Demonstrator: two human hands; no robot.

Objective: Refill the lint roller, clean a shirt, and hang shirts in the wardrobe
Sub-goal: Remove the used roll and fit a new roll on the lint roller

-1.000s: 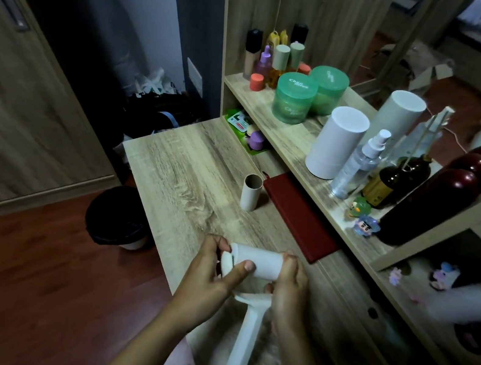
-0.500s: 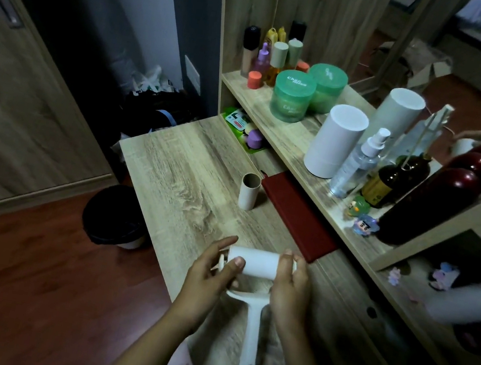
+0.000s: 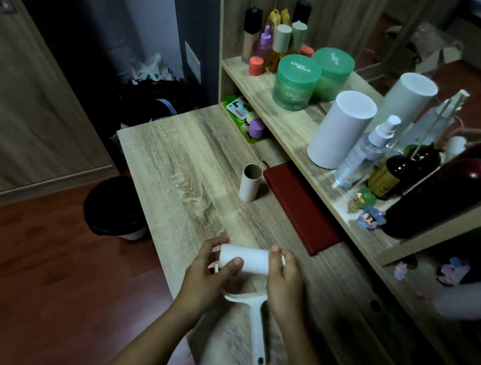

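Note:
I hold a white lint roller over the near end of the wooden desk point(image 3: 189, 173). Its white refill roll point(image 3: 246, 259) lies sideways between my hands, and its handle point(image 3: 259, 330) points down toward me. My left hand point(image 3: 208, 273) grips the roll's left end with the thumb on its front. My right hand point(image 3: 284, 283) grips the right end and covers part of the frame. An empty brown cardboard core point(image 3: 250, 182) stands upright farther up the desk. No shirt is in view.
A dark red notebook point(image 3: 300, 207) lies right of the core. The raised shelf point(image 3: 294, 127) holds green jars point(image 3: 297, 83), a white cylinder point(image 3: 340, 129), a spray bottle point(image 3: 365, 153) and small bottles. A black bin point(image 3: 114, 208) stands on the floor left of the desk, beside a wardrobe door point(image 3: 9, 83).
The roller has turned in my hands, so the handle now points straight down toward me. The white roll has shifted right along the frame and sits between both hands.

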